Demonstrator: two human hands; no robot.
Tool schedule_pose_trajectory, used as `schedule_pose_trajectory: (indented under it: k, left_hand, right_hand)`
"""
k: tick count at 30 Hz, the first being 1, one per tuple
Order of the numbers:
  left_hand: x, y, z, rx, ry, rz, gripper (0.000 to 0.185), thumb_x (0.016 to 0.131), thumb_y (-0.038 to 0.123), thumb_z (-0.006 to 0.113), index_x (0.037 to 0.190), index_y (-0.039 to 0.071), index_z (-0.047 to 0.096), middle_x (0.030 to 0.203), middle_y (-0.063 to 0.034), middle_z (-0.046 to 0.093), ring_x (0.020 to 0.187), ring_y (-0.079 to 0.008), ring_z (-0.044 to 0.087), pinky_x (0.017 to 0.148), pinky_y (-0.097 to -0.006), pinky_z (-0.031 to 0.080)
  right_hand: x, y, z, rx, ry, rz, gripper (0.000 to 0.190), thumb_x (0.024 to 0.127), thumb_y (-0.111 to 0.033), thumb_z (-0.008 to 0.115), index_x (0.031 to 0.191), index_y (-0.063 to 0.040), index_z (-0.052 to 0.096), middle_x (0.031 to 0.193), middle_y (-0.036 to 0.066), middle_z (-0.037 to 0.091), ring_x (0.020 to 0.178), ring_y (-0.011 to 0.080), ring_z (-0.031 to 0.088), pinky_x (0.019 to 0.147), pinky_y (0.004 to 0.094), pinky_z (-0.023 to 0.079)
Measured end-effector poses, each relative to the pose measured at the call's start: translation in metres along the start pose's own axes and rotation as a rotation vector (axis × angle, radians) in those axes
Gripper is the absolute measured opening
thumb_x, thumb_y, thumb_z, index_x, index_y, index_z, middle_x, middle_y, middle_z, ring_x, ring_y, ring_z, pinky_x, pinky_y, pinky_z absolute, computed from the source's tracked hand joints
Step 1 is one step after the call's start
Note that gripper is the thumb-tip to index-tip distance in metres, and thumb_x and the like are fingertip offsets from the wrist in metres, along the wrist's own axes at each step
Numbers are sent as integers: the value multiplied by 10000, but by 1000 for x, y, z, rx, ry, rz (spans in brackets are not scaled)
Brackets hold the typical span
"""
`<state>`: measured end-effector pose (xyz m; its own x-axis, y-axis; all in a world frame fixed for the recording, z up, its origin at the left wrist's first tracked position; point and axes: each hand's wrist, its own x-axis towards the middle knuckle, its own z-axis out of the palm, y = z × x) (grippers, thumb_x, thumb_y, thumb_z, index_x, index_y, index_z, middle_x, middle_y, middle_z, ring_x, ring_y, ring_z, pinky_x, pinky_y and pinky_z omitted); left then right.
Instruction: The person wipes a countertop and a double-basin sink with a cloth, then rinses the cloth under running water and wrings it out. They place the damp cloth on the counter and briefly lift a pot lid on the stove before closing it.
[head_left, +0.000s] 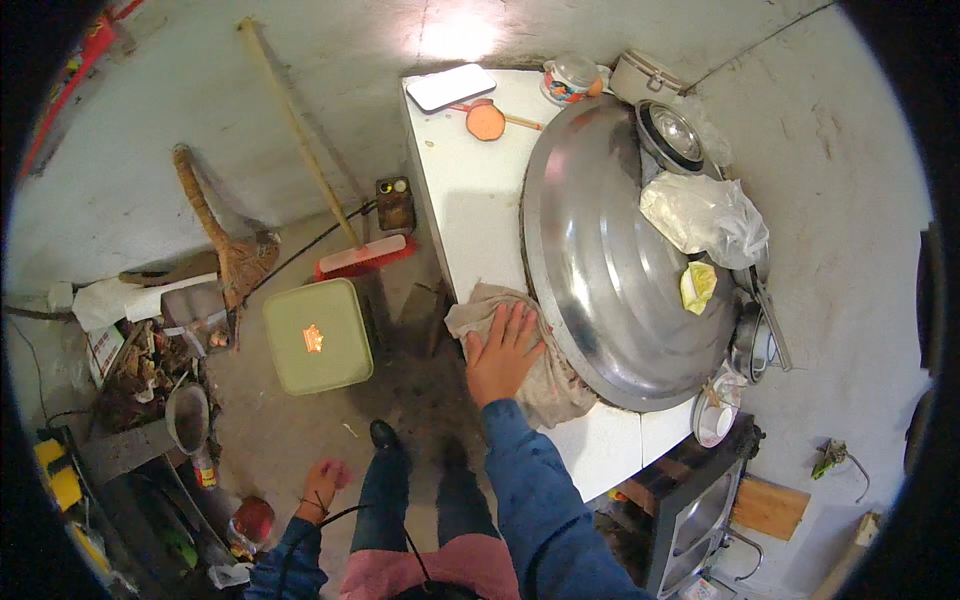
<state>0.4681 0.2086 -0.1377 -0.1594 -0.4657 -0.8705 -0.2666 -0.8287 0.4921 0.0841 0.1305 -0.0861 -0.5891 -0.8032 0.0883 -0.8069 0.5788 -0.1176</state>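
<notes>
My right hand (504, 358) presses flat, fingers spread, on a crumpled beige cloth (559, 390) at the near edge of a white countertop (476, 217). The cloth lies against the rim of a large round metal lid (600, 255). On the lid rest a plastic bag with white contents (701, 217) and a yellow-green leaf piece (697, 287). My left hand (327, 480) hangs low at my side, away from the counter; its fingers are curled and blurred, and whether it holds anything is unclear.
A phone (451, 88), an orange round object (485, 120) and bowls (669, 135) stand on the counter and lid. A green-topped stool (319, 337), a broom (364, 255) and a waste heap (146, 364) are at left. A sink (701, 517) is at lower right.
</notes>
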Motion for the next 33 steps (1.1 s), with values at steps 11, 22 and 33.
schedule_pose_trajectory:
  k: [11,22,33]
  left_hand:
    - [5,21,19,244,-86,-84,183,884,162,548,981,7,567,823,-109,668,701,-182,636,604,-286,492]
    - [118,292,83,511,378,573,199,916,164,527,1033,9,574,924,-141,609,814,-210,583,733,-316,461]
    - [179,550,310,1480,309,1229,682,670,282,748,1276,167,457,1283,-164,450,1179,-385,407,969,-406,395]
  right_hand:
    - [172,-72,27,174,79,-100,636,886,-385,486,1361,5,320,1451,197,258,1352,356,211,1061,520,208]
    - [139,-42,11,323,-74,-120,661,851,-340,551,1340,44,327,1425,226,283,1324,384,252,1069,485,222]
    - [114,-39,-11,335,-239,-101,670,826,-328,564,1343,28,329,1440,189,276,1329,360,258,1079,465,230]
